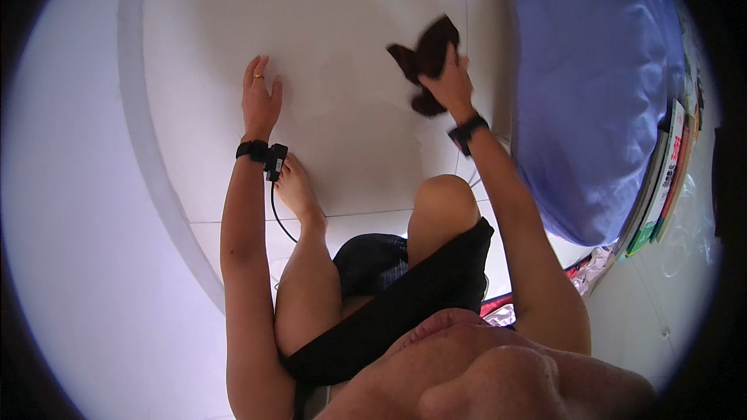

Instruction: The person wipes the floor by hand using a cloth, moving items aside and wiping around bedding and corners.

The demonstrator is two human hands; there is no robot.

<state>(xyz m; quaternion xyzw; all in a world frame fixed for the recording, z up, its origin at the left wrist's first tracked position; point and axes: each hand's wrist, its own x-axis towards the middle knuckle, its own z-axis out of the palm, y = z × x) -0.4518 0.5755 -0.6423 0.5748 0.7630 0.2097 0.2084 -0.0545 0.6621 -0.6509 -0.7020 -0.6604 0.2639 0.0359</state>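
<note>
My right hand (pixel 452 84) grips a dark brown cloth (pixel 435 49) over the pale tiled floor (pixel 350 29). The cloth is bunched, with loose corners spreading left and up from my fingers, and its edges are slightly blurred. On the left, my left hand (pixel 261 96) hangs over the floor with its fingers apart, holding nothing; a ring is on one finger. A black strap with a small box and a cable (pixel 275 162) sits on my left wrist, and another black strapped device (pixel 468 133) is on my right wrist.
A bed or cushion covered in shiny blue fabric (pixel 583 87) stands on the right. Books (pixel 659 186) lean beside it. A white wall (pixel 76 186) with a grey base strip (pixel 135 70) curves along the left. My bare foot (pixel 297 186) and bent knees are below my hands.
</note>
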